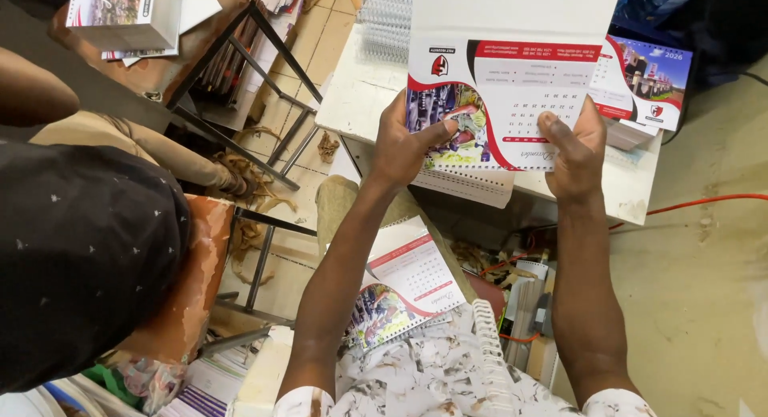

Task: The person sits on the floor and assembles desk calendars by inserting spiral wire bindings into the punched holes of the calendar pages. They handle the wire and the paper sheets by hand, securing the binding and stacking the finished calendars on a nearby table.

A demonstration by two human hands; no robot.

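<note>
Head view, looking down. Both hands hold up a white, red-trimmed card desk calendar sheet (500,97) over the near edge of a white worktable (360,89). Left hand (404,145) pinches the sheet's lower left corner, thumb pressed on the colour photo panel, fingers curled behind. Right hand (576,149) grips the lower right edge, thumb lying on the front beside the date grid, fingers hidden behind. The sheet's long axis runs left to right; its print reads upside down from this view, so its top edge points toward the person and its blank white part lies farther off. The sheet stands tilted up, its lower edge just above a stack of white printed sheets (468,185) overhanging the table edge.

No container shows clearly. Loose piles only: a second printed calendar with red banner (644,81) lies on the table to the right, touching the held sheet's edge as seen. A bundle of white wire binding coils (384,21) lies at the table's far left. A spiral-bound calendar (408,285) rests on the person's lap, tilted, beside a white plastic binding comb (492,345). An orange cable (704,201) crosses the floor.
</note>
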